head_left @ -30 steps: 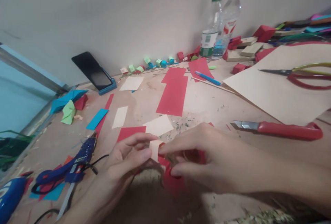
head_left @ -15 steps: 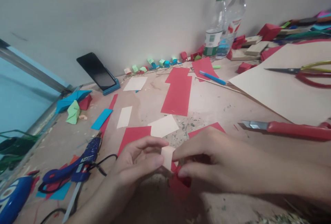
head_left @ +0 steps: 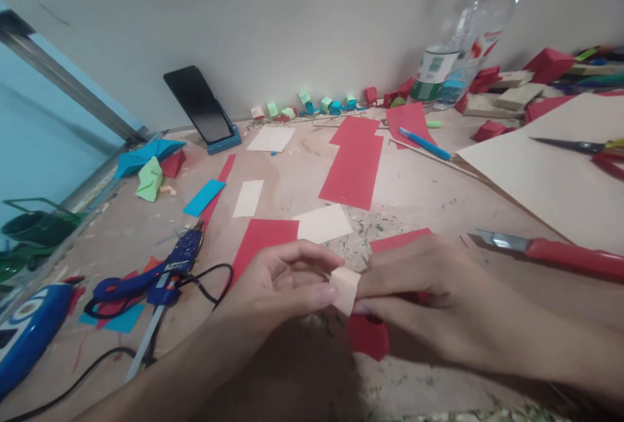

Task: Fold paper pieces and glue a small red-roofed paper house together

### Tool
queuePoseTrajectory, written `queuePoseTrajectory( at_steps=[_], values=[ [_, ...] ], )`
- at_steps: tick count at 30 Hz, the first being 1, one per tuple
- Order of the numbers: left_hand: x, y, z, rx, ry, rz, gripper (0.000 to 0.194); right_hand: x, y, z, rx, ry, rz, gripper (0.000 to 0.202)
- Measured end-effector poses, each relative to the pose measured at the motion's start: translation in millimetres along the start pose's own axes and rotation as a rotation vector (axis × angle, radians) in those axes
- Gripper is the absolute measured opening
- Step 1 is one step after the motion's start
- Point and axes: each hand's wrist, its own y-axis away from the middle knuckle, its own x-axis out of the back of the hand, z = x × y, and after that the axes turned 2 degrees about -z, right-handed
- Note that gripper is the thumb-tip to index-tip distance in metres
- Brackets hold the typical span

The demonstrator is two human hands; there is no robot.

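Observation:
A small cream paper cube (head_left: 345, 290) sits between my two hands at the lower middle. My left hand (head_left: 292, 282) pinches its left side between thumb and fingers. From the right, the closed fingers of my right hand (head_left: 414, 292) press on the cube's other side; part of their grip is hidden. Just below them is a red paper piece (head_left: 369, 336), and I cannot tell whether it is held or lies on the table. Beyond my hands lie a red sheet (head_left: 266, 240) and a cream sheet (head_left: 324, 223).
Left of my hands lies a blue glue gun (head_left: 168, 279) with its black cord. At right are a red-handled utility knife (head_left: 560, 253) and scissors (head_left: 580, 145) on a large cream sheet (head_left: 546, 168). A phone (head_left: 199, 103) and bottles (head_left: 436, 71) stand at the back.
The view has shifted, so most things appear farther left or right than before. The cube is turned slightly between my hands, and more of the red paper below shows.

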Motion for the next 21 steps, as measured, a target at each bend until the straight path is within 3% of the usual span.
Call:
queuePoseTrajectory(
  at_steps=[5,13,21],
  values=[
    [1.6,-2.6,-3.3,-0.009,0.042,-0.054,0.024,-2.5,1.6,1.1,0.045,0.072,0.047,0.026],
    [-2.9,0.7,-0.7,-0.003,0.033,-0.027,0.024,-10.0,3.9,-1.0,0.103,0.133,0.150,0.033],
    [-3.6,0.8,-1.6,0.000,0.034,0.046,0.029,-10.1,3.6,-0.8,-0.003,0.081,0.188,0.024]
  ],
)
